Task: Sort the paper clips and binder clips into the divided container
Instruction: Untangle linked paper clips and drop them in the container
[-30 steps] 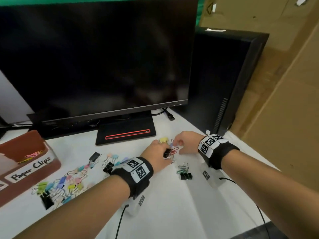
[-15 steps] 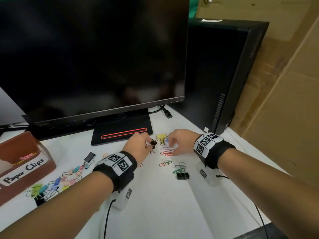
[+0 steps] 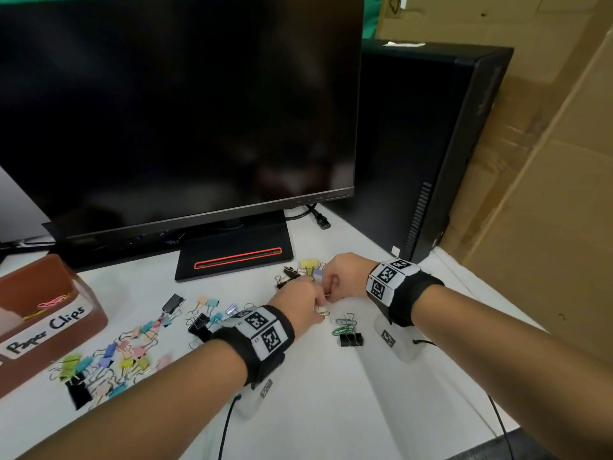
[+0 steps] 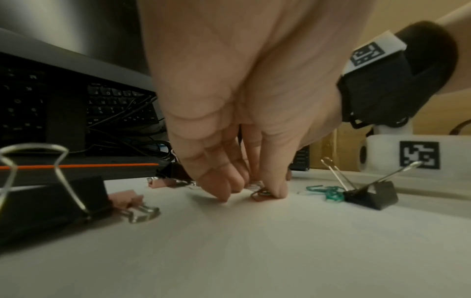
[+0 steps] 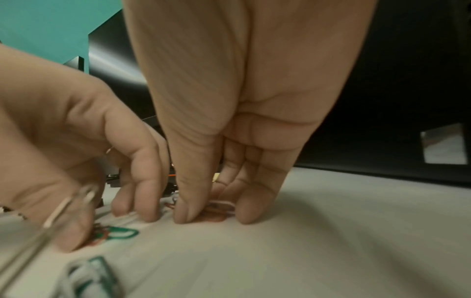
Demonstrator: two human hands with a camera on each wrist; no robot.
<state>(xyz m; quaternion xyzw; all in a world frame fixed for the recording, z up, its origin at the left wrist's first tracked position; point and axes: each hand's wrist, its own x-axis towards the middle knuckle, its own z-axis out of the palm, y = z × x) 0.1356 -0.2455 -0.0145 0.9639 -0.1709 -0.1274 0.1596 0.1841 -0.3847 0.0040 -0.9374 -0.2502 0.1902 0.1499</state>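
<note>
Both hands work side by side on the white table in front of the monitor stand. My left hand (image 3: 319, 305) (image 4: 251, 193) has its fingertips down and pinches a reddish paper clip (image 4: 260, 195) against the table. My right hand (image 3: 330, 287) (image 5: 211, 215) pinches red paper clips (image 5: 215, 214) flat under thumb and fingers. A green paper clip (image 3: 341, 330) (image 4: 328, 193) and a black binder clip (image 3: 351, 340) (image 4: 369, 196) lie just to the right. The brown divided container (image 3: 89, 330), labelled "Paper Clips", stands at the far left with a few clips inside.
Several pastel and black binder clips (image 3: 126, 353) lie scattered between the container and my left arm. A yellow binder clip (image 3: 309, 264) and a dark one (image 3: 288, 275) lie behind the hands. The monitor (image 3: 179, 111), its stand (image 3: 232, 257) and a PC tower (image 3: 424, 144) block the back.
My left hand has let go of the black binder clip it was holding and come down onto the paper clips beside the right hand. The right hand has stayed nearly in place.
</note>
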